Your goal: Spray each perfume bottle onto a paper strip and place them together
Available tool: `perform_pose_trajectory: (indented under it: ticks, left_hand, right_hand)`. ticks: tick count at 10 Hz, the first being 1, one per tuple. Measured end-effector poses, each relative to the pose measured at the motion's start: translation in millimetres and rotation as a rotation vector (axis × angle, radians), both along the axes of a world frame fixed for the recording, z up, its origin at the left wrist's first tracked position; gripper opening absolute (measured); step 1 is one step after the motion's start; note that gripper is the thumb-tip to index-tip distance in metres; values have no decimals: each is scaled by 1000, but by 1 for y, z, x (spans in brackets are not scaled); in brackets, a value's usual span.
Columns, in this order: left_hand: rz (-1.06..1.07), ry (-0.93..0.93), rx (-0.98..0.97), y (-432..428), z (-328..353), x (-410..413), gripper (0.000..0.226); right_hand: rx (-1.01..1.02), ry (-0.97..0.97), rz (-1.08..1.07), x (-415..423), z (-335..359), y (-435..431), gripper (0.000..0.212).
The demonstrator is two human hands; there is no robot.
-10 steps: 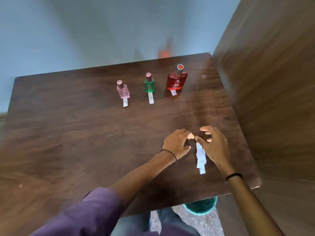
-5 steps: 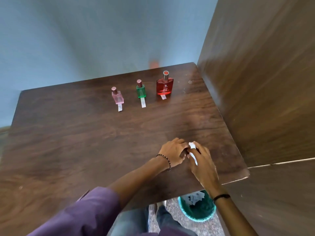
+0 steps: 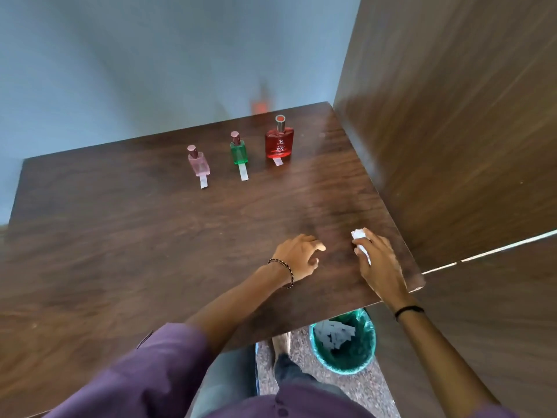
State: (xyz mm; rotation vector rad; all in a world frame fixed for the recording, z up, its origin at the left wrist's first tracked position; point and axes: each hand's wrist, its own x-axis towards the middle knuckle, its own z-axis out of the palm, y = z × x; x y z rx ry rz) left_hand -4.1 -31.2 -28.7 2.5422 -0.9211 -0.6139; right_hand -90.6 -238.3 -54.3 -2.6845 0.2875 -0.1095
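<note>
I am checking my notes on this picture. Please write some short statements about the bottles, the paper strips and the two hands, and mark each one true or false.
1. Three perfume bottles stand in a row at the far side of the table. True.
2. The red bottle is the leftmost of the row. False: it is the rightmost; the pink bottle is leftmost and the green bottle is in the middle.
3. A paper strip lies at the foot of each bottle. True.
4. The left hand holds the white paper. False: the right hand holds the bunched white paper; the left hand holds nothing.
5. The green bin below the table edge is empty. False: it has white paper pieces inside.
</note>
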Motion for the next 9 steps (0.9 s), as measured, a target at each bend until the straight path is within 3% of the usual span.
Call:
perform_pose_trajectory:
  ticks: [3,5,6,9]
  left_hand:
    - [63,-19,50,25,6,-3,35]
    - [85,-19,52,39,4,-8,35]
    - [39,-6,65,31,7,-16,37]
    - [2,-25,50,33,6,-24,37]
  right_hand:
    - [-17,83,-116,-3,16,13,36]
    - [16,81,-159,-4,21,9,18]
    - [-12,101,-175,-6,23,8,23]
    - [2,15,13,-4,10,57,19]
